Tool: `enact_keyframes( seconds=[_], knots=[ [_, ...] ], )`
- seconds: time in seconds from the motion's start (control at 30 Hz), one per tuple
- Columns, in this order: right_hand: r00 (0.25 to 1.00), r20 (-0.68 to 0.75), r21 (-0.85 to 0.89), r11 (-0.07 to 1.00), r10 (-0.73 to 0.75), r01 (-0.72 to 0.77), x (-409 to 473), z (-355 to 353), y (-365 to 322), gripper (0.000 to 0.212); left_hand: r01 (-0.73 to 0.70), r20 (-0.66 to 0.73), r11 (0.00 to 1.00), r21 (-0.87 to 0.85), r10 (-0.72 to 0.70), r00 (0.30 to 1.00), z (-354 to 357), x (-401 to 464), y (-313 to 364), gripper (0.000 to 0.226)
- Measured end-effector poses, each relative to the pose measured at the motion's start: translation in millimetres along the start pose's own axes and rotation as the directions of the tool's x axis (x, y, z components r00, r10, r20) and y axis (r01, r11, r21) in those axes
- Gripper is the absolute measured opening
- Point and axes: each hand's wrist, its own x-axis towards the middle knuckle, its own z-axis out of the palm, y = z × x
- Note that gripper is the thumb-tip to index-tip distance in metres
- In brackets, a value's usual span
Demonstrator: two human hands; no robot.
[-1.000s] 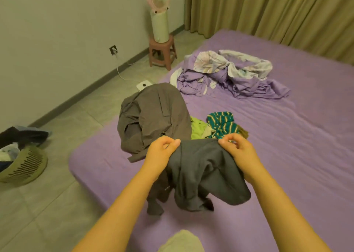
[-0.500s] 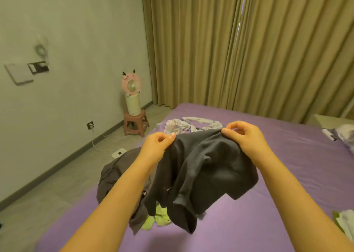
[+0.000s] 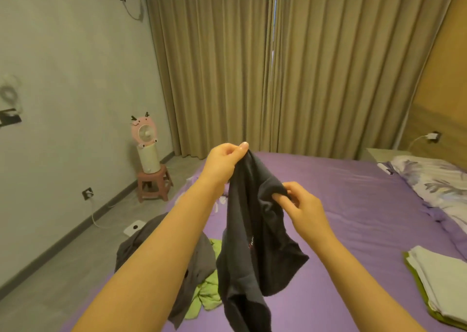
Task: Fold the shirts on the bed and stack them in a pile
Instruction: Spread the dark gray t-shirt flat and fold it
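A dark grey shirt (image 3: 250, 251) hangs in the air over the purple bed (image 3: 353, 205). My left hand (image 3: 223, 163) pinches its top edge high up. My right hand (image 3: 302, 205) grips a fold of the same shirt lower and to the right. On the bed's left edge lies a crumpled brown-grey shirt (image 3: 199, 258) with a lime green garment (image 3: 207, 296) beside it, both partly hidden behind my left arm and the hanging shirt. A folded pile (image 3: 439, 278), white on green, sits at the right edge.
A pillow (image 3: 434, 182) in floral cover lies at the bed's far right by a bedside table (image 3: 384, 153). A pink fan (image 3: 145, 144) stands on a small stool (image 3: 154, 185) on the floor at left. Curtains (image 3: 278, 66) hang behind the bed.
The view has risen from the bed to the room. Both hands lifted the dark shirt off the bed; my left hand went higher and my right hand dropped and took a lower fold.
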Motion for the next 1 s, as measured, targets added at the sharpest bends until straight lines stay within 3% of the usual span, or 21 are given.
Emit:
enact_keyframes(
  seconds=[0.1, 0.17, 0.3, 0.43, 0.6, 0.7, 0.8, 0.83, 0.9, 0.93, 1.0],
  knots=[
    [0.985, -0.148, 0.196, 0.979, 0.091, -0.061, 4, -22, -6, 0.014, -0.012, -0.017, 1.0, 0.013, 0.012, 1.0, -20, 2, -8, 0.028],
    [0.973, -0.195, 0.225, 0.971, 0.122, -0.076, 9, -37, -12, 0.015, -0.036, -0.008, 0.997, 0.068, 0.036, 0.999, -31, 2, -16, 0.027],
    [0.981, -0.172, 0.2, 0.979, 0.085, -0.05, 19, -43, -29, 0.016, -0.054, -0.004, 0.988, 0.145, 0.055, 0.998, -35, -1, -32, 0.024],
    [0.982, -0.122, 0.304, 0.948, 0.141, -0.099, 31, -34, -44, 0.017, -0.029, 0.044, 0.995, 0.095, 0.025, 0.999, -32, -12, -41, 0.018],
    [0.979, -0.116, 0.396, 0.912, 0.166, -0.108, 44, -27, -54, 0.018, -0.075, 0.245, 0.996, -0.041, 0.083, 0.966, -16, -40, -49, 0.024],
    [0.97, -0.135, 0.413, 0.902, 0.2, -0.128, 51, -25, -57, 0.015, -0.069, 0.486, 0.998, -0.007, 0.064, 0.872, -5, -58, -55, 0.057],
    [0.949, -0.174, 0.464, 0.872, 0.264, -0.157, 56, -26, -59, 0.018, -0.067, 0.63, 0.985, 0.161, -0.05, 0.775, 7, -69, -66, 0.085],
    [0.936, -0.198, 0.48, 0.861, 0.292, -0.167, 57, -28, -59, 0.019, -0.108, 0.629, 0.965, 0.239, -0.069, 0.774, 9, -70, -68, 0.08],
    [0.905, -0.25, 0.485, 0.854, 0.343, -0.19, 58, -37, -57, 0.02, -0.129, 0.542, 0.94, 0.316, -0.067, 0.838, 5, -64, -68, 0.044],
    [0.888, -0.278, 0.477, 0.855, 0.367, -0.204, 57, -43, -54, 0.021, -0.085, 0.496, 0.952, 0.294, -0.076, 0.865, 0, -59, -65, 0.029],
    [0.848, -0.331, 0.469, 0.852, 0.414, -0.233, 54, -55, -48, 0.022, 0.033, 0.467, 0.987, 0.155, -0.103, 0.878, -14, -46, -54, 0.021]
  ],
)
